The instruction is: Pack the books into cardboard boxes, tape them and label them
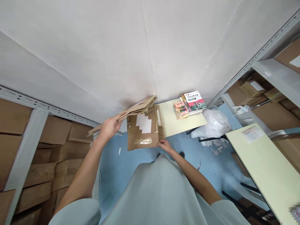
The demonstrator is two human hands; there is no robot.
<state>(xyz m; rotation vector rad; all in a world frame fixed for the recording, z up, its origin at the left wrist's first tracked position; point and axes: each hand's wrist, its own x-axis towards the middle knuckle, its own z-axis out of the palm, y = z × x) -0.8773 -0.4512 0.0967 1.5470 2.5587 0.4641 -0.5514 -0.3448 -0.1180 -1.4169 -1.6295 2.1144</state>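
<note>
My left hand (110, 126) is closed on the edge of a folded cardboard sheet (140, 105), which leans at a slant by the wall. Just below it lies a flattened cardboard box (143, 137) with white labels and a strip of shiny tape, on the left end of a pale yellow table (167, 116). At the near right corner of this box my right hand (165, 146) pinches the cardboard edge. Toward the right side of the table rest a large book with a red and green cover (195, 102) and a pile of smaller booklets (181, 110).
Shelves with cardboard boxes (44, 175) flank me on the left, and a metal rack (269, 70) holds more boxes on the right. White plastic bags (212, 123) sit beside the table. Another yellow table (269, 165) stands at the right. A wall (112, 56) closes the far side.
</note>
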